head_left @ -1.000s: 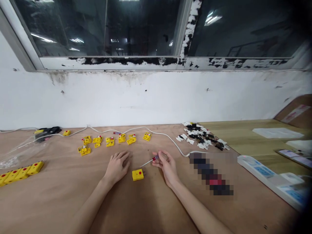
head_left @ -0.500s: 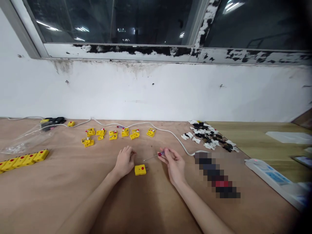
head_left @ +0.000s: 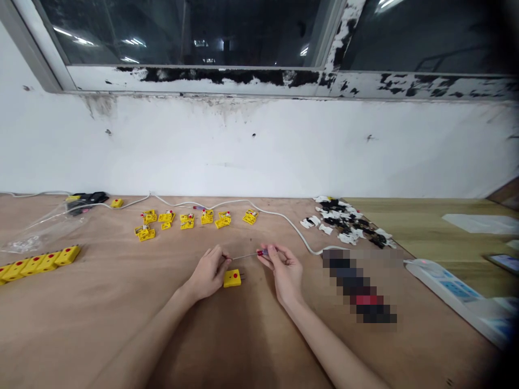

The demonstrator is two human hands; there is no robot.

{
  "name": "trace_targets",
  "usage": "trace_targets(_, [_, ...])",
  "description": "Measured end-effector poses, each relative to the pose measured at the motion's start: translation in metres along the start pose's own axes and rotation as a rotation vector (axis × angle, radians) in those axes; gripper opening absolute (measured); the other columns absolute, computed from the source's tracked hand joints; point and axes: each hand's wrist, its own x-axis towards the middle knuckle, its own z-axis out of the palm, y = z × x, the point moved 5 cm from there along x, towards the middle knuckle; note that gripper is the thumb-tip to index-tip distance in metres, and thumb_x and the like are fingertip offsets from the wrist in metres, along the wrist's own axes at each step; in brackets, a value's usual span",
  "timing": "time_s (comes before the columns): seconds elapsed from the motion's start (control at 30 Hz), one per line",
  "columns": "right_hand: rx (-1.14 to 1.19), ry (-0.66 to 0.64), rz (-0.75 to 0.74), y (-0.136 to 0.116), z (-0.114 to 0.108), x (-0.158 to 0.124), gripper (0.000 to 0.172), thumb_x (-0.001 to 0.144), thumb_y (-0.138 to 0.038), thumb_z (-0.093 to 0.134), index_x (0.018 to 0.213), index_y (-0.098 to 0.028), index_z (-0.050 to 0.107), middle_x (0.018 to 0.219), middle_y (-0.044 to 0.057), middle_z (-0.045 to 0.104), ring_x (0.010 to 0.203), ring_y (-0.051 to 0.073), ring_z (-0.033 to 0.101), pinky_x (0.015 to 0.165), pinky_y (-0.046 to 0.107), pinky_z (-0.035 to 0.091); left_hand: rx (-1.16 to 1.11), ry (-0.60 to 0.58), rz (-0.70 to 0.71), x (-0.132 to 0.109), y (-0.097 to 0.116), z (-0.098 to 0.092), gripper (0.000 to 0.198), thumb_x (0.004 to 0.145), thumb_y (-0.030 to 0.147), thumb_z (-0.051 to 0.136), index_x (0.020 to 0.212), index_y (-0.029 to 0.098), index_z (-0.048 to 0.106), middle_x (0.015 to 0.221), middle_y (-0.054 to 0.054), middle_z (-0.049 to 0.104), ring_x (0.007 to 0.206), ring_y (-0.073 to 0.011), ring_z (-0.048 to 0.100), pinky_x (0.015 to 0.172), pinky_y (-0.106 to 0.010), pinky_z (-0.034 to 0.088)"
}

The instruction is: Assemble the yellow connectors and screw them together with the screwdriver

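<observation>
My right hand (head_left: pixel 288 274) is closed round the red and purple handle of a small screwdriver (head_left: pixel 260 253), whose thin shaft points left. My left hand (head_left: pixel 210 273) is closed in a pinch at the screwdriver's tip. Whatever its fingers hold there is too small to make out. Just below the shaft, beside my left hand, a yellow plug (head_left: pixel 232 278) lies flat on the wooden table, with a red dot on top and metal pins pointing right.
Several opened yellow plug housings (head_left: pixel 187 221) lie behind my hands, near a second screwdriver (head_left: pixel 199 208) and a white cable (head_left: pixel 279 214). A row of yellow plugs (head_left: pixel 48 261) stands at left. Black and white pieces (head_left: pixel 344 221) and a power strip (head_left: pixel 441 281) are at right.
The screwdriver has moved left and slightly up, so its tip now meets my left fingers. My left fingers have come round to the tip. The yellow plug stays on the table.
</observation>
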Motion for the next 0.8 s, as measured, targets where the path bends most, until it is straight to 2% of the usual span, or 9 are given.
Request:
trace_targets(0.6, [-0.021, 0.012, -0.039, -0.0028, 0.0011, -0.0004, 0.039, 0.064, -0.043, 0.090, 0.086, -0.016, 0.071, 0.086, 0.008, 0.078, 0.075, 0.022, 0.076, 0.073, 0.038, 0.065, 0.018, 0.011, 0.005, 0.0007, -0.0019, 0.0010, 0.010, 0.098, 0.024, 0.044, 0.092, 0.022, 0.052, 0.087, -0.003, 0.063, 0.087, -0.0209, 0.059, 0.087, -0.037, 0.042])
trace_targets(0.8, [-0.045, 0.026, -0.113, -0.0026, 0.0006, -0.0013, 0.034, 0.068, -0.038, 0.088, 0.089, -0.016, 0.072, 0.087, 0.007, 0.078, 0.077, 0.021, 0.076, 0.074, 0.038, 0.066, 0.011, 0.032, -0.011, 0.0003, -0.0013, -0.0005, 0.010, 0.098, 0.025, 0.045, 0.092, 0.022, 0.054, 0.089, -0.004, 0.064, 0.088, -0.0212, 0.058, 0.086, -0.037, 0.043])
